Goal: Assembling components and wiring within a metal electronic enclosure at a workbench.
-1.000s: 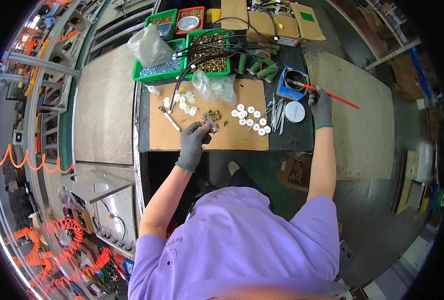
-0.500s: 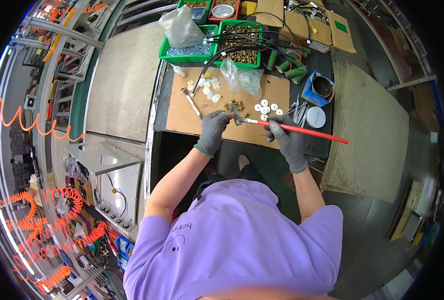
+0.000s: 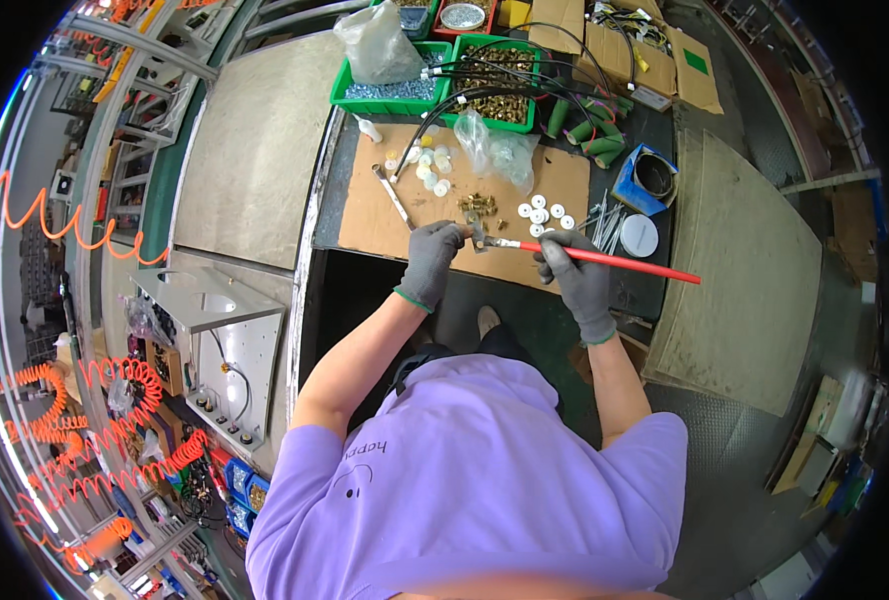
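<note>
My right hand (image 3: 578,275), in a grey glove, grips a brush with a long red handle (image 3: 645,268) that sticks out to the right. Its metal-collared tip points left and meets a small, flat grey metal piece (image 3: 478,231). Between the gloved fingers of my left hand (image 3: 432,262) that piece is pinched; its exact kind is too small to tell. Just beyond lie small brass fittings (image 3: 479,204) on a cardboard sheet (image 3: 365,215). White round washers (image 3: 538,216) sit to their right, and a wrench (image 3: 393,196) lies by my left hand.
Green bins (image 3: 390,104) of metal parts stand at the back, with black cables (image 3: 465,70) across them. Clear plastic bags (image 3: 510,158) lie before them. To the right are a blue box (image 3: 645,178), a round white lid (image 3: 639,236) and thin metal rods (image 3: 606,226).
The view has shifted a little, so the table's things sit slightly farther right and lower. Both hands keep their hold, with the brush tip still at the metal piece.
</note>
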`<state>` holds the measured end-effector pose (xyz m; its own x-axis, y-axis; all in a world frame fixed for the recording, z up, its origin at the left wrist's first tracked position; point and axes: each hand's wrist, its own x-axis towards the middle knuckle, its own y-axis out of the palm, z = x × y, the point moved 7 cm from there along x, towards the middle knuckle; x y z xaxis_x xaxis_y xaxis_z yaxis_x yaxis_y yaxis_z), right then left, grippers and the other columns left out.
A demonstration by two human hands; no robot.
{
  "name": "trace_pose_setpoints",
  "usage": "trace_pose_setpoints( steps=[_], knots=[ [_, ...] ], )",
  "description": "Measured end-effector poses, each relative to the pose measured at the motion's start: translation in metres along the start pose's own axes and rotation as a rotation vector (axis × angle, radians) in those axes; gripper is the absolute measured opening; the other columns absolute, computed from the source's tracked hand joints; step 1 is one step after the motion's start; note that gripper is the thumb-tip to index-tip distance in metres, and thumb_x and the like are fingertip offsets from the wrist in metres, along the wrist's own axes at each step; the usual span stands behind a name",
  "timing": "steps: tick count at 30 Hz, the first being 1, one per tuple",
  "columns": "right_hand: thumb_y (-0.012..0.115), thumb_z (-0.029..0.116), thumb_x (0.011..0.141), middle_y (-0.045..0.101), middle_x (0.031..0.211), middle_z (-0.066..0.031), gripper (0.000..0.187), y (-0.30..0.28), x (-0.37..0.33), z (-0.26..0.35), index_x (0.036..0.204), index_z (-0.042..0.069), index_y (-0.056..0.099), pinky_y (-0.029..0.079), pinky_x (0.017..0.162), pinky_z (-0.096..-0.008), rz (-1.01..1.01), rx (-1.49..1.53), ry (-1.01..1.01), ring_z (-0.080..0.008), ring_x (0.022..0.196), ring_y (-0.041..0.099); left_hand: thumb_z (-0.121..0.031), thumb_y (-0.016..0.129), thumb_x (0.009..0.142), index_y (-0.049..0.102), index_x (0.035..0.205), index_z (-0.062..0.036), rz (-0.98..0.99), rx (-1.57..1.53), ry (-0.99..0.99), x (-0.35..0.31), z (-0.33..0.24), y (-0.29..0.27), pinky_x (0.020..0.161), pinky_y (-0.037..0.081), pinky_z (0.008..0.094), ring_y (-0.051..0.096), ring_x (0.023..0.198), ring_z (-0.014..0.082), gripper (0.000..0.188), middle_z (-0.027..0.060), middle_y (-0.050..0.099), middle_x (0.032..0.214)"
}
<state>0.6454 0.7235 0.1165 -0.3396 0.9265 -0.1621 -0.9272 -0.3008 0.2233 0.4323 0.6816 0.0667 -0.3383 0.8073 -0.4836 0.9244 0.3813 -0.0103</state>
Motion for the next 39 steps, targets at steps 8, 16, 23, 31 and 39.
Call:
trace_pose_setpoints(
  steps=[8, 16, 23, 31, 39],
  knots=[
    [0.06, 0.018, 0.087, 0.059, 0.072, -0.0018, 0.017, 0.007, -0.003, -0.001, 0.09, 0.001, 0.06, 0.046, 0.052, -0.0207, 0.053, -0.143, -0.007, -0.0059, 0.059, 0.054, -0.017, 0.06, 0.077, 0.062, 0.066, -0.0029, 0.049, 0.034, 0.029, -0.005, -0.001, 0.001, 0.05, 0.031, 0.0212, 0.038, 0.055, 0.0062, 0.018, -0.0017, 0.048, 0.061],
    [0.059, 0.018, 0.088, 0.057, 0.071, -0.0013, 0.017, 0.009, 0.0, 0.003, 0.09, 0.001, 0.06, 0.046, 0.053, -0.0209, 0.07, -0.237, -0.092, -0.0059, 0.059, 0.053, -0.016, 0.059, 0.078, 0.064, 0.068, -0.0025, 0.045, 0.054, 0.063, -0.006, 0.0, -0.001, 0.051, 0.031, 0.0212, 0.039, 0.055, 0.0058, 0.017, -0.0013, 0.049, 0.06],
    [0.059, 0.016, 0.087, 0.062, 0.077, -0.0068, 0.017, 0.002, 0.0, -0.019, 0.095, 0.0, 0.06, 0.049, 0.054, -0.0226, 0.029, 0.011, 0.004, -0.0082, 0.062, 0.057, -0.014, 0.057, 0.081, 0.059, 0.067, -0.0031, 0.066, -0.087, -0.043, -0.004, 0.007, -0.003, 0.047, 0.028, 0.023, 0.035, 0.05, 0.0075, 0.018, -0.0023, 0.042, 0.056],
    [0.058, 0.013, 0.086, 0.061, 0.075, -0.0103, 0.018, -0.011, -0.003, -0.013, 0.096, -0.002, 0.06, 0.049, 0.052, -0.0241, -0.038, 0.119, -0.07, -0.0114, 0.059, 0.057, -0.013, 0.058, 0.079, 0.057, 0.067, -0.0035, 0.072, -0.212, -0.089, -0.002, 0.01, -0.004, 0.047, 0.026, 0.0223, 0.033, 0.049, 0.0078, 0.015, -0.0026, 0.039, 0.056],
    [0.057, 0.013, 0.087, 0.061, 0.074, -0.01, 0.018, -0.004, -0.011, -0.013, 0.095, -0.002, 0.059, 0.048, 0.051, -0.0242, 0.013, 0.005, 0.006, -0.0109, 0.058, 0.057, -0.012, 0.058, 0.08, 0.057, 0.067, -0.0023, 0.038, -0.155, -0.032, -0.008, 0.001, -0.005, 0.048, 0.027, 0.0216, 0.034, 0.05, 0.0066, 0.016, -0.0026, 0.042, 0.058]
  ],
)
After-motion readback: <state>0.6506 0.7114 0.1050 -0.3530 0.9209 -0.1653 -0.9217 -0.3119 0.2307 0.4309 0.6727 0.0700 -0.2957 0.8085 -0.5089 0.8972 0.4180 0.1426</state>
